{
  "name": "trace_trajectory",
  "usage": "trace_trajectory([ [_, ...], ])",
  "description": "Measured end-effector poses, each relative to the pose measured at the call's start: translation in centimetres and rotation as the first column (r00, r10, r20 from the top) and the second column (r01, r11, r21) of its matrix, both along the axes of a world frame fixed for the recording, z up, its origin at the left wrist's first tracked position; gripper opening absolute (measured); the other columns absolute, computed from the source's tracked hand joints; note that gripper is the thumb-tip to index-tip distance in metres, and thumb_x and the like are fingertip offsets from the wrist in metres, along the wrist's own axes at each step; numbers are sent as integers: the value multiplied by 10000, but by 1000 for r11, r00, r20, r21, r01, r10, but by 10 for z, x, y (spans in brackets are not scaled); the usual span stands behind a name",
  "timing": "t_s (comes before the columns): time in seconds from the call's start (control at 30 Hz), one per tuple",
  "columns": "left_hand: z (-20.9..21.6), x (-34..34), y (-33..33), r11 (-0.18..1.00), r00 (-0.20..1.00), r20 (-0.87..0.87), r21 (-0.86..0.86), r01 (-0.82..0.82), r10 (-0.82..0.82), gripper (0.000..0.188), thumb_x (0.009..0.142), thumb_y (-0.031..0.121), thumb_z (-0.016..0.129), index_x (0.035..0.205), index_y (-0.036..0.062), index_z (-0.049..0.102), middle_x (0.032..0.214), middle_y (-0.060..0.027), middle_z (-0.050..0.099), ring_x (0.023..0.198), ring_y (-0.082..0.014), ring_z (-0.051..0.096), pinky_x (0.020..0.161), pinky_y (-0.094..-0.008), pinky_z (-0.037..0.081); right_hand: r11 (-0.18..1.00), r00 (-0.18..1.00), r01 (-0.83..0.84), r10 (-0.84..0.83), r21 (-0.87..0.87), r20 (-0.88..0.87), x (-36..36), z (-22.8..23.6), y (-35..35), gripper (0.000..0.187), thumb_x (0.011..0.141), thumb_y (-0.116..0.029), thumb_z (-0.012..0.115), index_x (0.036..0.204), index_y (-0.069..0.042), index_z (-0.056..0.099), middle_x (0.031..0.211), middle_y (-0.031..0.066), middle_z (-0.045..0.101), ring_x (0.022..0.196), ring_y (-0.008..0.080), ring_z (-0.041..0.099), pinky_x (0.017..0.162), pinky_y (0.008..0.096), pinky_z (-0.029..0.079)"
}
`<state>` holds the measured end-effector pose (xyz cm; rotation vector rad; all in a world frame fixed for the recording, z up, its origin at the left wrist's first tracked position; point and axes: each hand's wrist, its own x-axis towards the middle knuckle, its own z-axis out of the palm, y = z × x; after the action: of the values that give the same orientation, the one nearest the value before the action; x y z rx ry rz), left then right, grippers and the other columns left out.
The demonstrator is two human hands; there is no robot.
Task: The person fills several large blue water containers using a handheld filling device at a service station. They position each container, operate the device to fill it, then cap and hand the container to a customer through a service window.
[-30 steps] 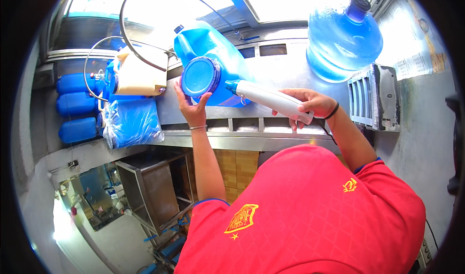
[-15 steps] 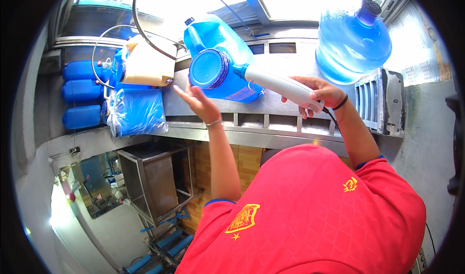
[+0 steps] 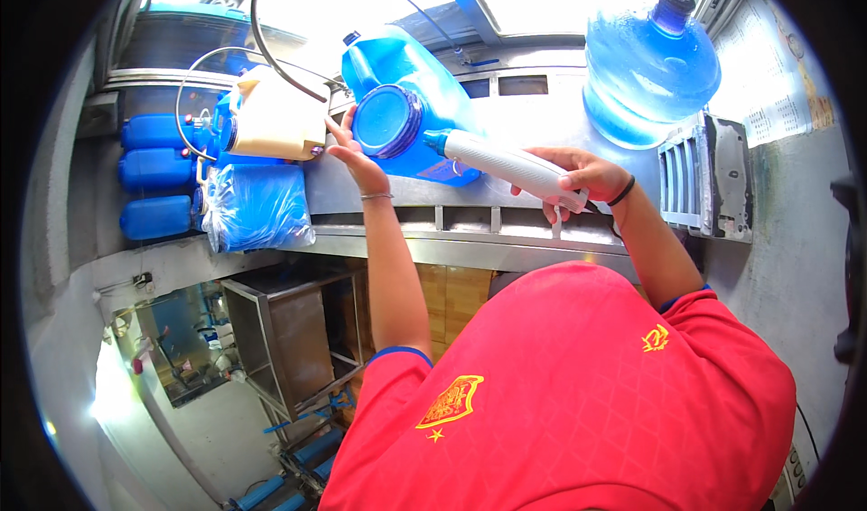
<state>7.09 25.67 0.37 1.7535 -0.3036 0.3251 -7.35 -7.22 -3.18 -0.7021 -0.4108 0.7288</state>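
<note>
Left hand (image 3: 364,168), fingers apart, just left of the blue jug (image 3: 424,73); right hand (image 3: 587,177), right of it, clamped on a white heat gun (image 3: 497,160).

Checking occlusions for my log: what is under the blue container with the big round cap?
Metal counter shows beside the blue container; the surface directly beneath is covered, so I cannot tell whether anything else lies there.

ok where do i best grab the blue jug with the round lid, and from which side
Probably by the handle on the upper left of the blue jug, coming from the left: it forms a slim bar below the small dark cap, while the round lid is broad. The left hand, open beside that lid, is nearer.
</note>
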Motion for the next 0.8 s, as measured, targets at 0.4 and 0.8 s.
trace_trajectory([
  [0.4,8,-9,-4,953,961,-146,230,-199,235,1030,936,783,89,1576,-18,-6,1600,-283,166,1487,-373,217,1226,-447,132,999,1000,20,-19,-35,23,-1,-2,2,962,812,-376,790,1540,-11,277,1273,211,597,827,253,720,711,359,616],
  [0.8,6,2,5,996,985,-167,85,-33,47,1148,831,882,5,1595,30,92,1594,-247,260,1490,-328,238,1231,-419,114,999,1000,-1,1,-40,-15,-16,3,23,957,853,-246,759,1588,-63,174,1299,196,586,851,259,728,684,333,618],
])
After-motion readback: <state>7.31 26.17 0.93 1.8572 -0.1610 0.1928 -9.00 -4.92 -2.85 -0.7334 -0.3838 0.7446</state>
